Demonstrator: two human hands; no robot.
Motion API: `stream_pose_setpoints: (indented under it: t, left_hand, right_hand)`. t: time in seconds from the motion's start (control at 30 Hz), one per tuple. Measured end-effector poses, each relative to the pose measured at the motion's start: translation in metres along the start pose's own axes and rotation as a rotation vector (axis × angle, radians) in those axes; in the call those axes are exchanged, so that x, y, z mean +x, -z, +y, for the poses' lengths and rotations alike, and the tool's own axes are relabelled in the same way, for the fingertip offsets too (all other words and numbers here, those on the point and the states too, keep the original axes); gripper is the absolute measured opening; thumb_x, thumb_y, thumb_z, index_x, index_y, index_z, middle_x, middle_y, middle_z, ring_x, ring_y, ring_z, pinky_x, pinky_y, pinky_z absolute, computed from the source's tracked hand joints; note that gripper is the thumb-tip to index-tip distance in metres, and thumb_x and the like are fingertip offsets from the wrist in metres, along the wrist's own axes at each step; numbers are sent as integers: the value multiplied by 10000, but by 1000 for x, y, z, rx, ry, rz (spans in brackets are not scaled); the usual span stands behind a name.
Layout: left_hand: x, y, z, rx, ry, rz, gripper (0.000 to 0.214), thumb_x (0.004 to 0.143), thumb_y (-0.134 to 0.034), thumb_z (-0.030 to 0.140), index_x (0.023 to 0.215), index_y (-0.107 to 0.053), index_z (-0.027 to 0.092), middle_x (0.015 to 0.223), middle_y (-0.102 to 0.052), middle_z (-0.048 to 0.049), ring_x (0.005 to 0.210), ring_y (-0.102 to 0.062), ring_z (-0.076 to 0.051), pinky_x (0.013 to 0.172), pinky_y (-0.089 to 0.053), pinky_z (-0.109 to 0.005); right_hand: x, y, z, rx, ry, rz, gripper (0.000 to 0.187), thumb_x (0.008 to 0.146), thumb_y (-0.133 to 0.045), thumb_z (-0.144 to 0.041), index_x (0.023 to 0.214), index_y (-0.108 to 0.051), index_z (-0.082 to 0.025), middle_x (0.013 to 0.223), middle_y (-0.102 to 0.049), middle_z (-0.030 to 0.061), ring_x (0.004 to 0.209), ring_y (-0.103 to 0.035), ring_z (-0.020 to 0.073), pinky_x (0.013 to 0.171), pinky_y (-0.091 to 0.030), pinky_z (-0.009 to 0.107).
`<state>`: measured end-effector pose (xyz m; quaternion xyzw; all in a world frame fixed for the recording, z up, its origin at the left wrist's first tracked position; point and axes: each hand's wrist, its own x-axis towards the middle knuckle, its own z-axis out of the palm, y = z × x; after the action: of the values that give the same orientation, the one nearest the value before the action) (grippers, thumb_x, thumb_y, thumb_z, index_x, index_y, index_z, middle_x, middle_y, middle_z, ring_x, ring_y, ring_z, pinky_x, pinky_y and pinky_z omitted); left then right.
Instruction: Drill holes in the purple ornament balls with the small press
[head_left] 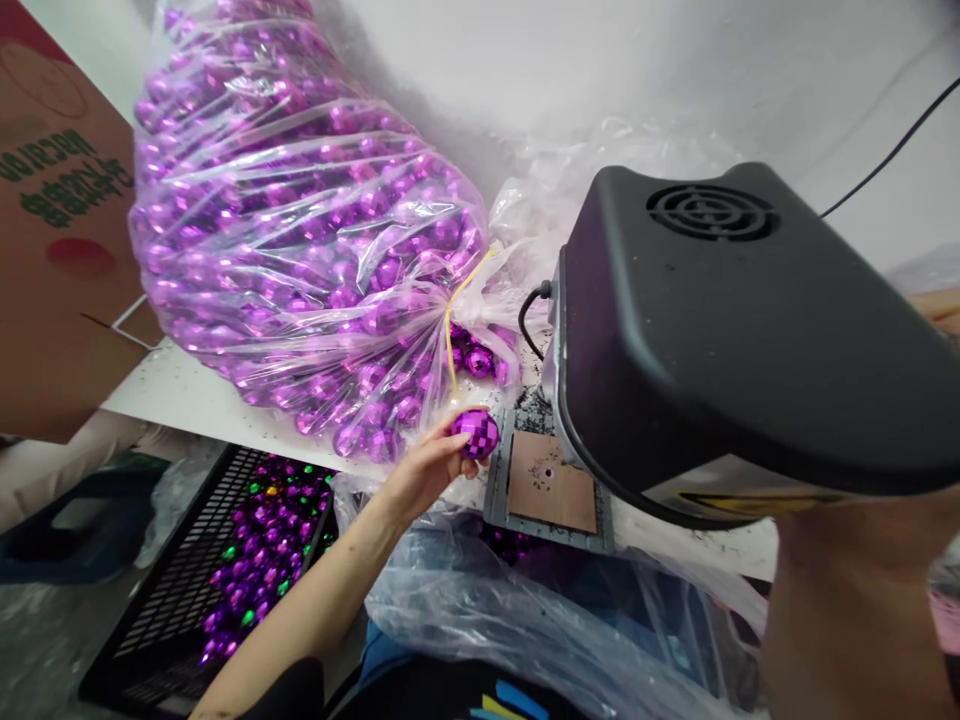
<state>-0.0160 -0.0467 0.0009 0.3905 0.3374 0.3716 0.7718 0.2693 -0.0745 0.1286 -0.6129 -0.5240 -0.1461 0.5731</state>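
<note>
My left hand [429,466] is closed on a purple mirrored ball [475,433], holding it just left of a small metal base plate [552,484] with a brown pad and a hole in it. A large black machine housing [735,330] overhangs that plate. My right forearm [855,610] rises at the lower right and passes behind the housing. At the right edge a bit of skin [937,308] shows, and I cannot make out its fingers. A big clear bag of purple balls [300,230] lies on the white table, tied with a yellow string.
A black crate [187,590] holding purple and green balls stands below the table at the left. A brown cardboard box [52,230] leans at the far left. Crumpled clear plastic [525,610] hangs under the plate. A black cable [892,150] runs along the white wall.
</note>
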Motion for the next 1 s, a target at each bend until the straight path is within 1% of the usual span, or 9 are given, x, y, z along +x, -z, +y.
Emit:
stream_pose_setpoints:
  t: [0.17, 0.3, 0.4, 0.47, 0.53, 0.7, 0.8, 0.9, 1.0]
  left_hand:
    - [3, -14, -32, -235, 58, -106, 382, 894, -724, 382, 1204, -640, 175, 985, -702, -73, 752, -676, -147, 571, -454, -207]
    - [6, -22, -47, -221, 50, -40, 501, 829, -793, 451, 1222, -648, 176, 1002, -720, -73, 763, -678, -148, 595, -477, -208]
    - [6, -33, -50, 57, -36, 79, 536, 815, -807, 435, 1261, -638, 190, 1079, -716, -65, 852, -674, -163, 700, -516, -240]
    - [6, -42, -50, 300, -121, 136, 572, 811, -808, 410, 1306, -612, 198, 1172, -704, -71, 998, -667, -206, 879, -532, -312]
    - [8, -50, -53, 509, -210, 168, 605, 815, -791, 431, 1340, -592, 208, 1250, -684, -86, 1126, -634, -256, 1029, -483, -402]
    - [13, -55, -71, 904, -359, 176, 554, 861, -695, 549, 1291, -631, 206, 1180, -684, -119, 1126, -596, -322, 1053, -452, -526]
    - [14, -59, -78, 1074, -389, 131, 482, 875, -663, 549, 1217, -658, 209, 1150, -678, -122, 1146, -582, -335, 1091, -421, -550]
    - [15, -66, -76, 1163, -349, 128, 399, 849, -702, 482, 1148, -674, 219, 1193, -662, -121, 1208, -553, -345, 1172, -334, -575]
    - [17, -73, -73, 1170, -318, 140, 425, 839, -732, 400, 1204, -646, 199, 1254, -634, -135, 1264, -519, -353, 1229, -226, -586]
  right_hand:
    - [1, 1, -4, 11, -2, -29, 302, 979, -466, -368, 804, -562, -141, 671, -426, -34, 624, -366, 34, 640, -282, 251]
    - [0, 2, -8, 21, 6, -33, 328, 996, -472, -393, 800, -546, -140, 662, -376, -44, 630, -339, 36, 655, -273, 256]
    - [-1, 2, -10, 25, 8, -34, 371, 1005, -449, -439, 798, -536, -144, 660, -355, -46, 633, -332, 37, 667, -267, 261]
    - [-1, 2, -11, 28, 2, -37, 388, 1005, -434, -466, 807, -533, -147, 674, -359, -44, 644, -336, 40, 683, -279, 268]
    - [-2, 2, -11, 37, 0, -42, 380, 1004, -439, -462, 815, -533, -146, 676, -352, -45, 645, -329, 38, 687, -284, 269]
    - [-1, 3, -14, 11, -2, -56, 318, 1006, -450, -390, 843, -550, -136, 684, -361, -46, 648, -330, 34, 678, -266, 272]
    - [-2, 4, -16, -3, -16, -70, 345, 1005, -434, -419, 856, -563, -135, 691, -363, -45, 651, -325, 35, 679, -262, 279]
    - [-2, 5, -17, -19, -46, -84, 407, 1001, -400, -475, 861, -571, -133, 694, -341, -46, 651, -310, 29, 673, -242, 284]
    - [-1, 5, -17, -63, -72, -98, 451, 997, -374, -504, 856, -581, -129, 704, -343, -41, 658, -314, 28, 673, -232, 296]
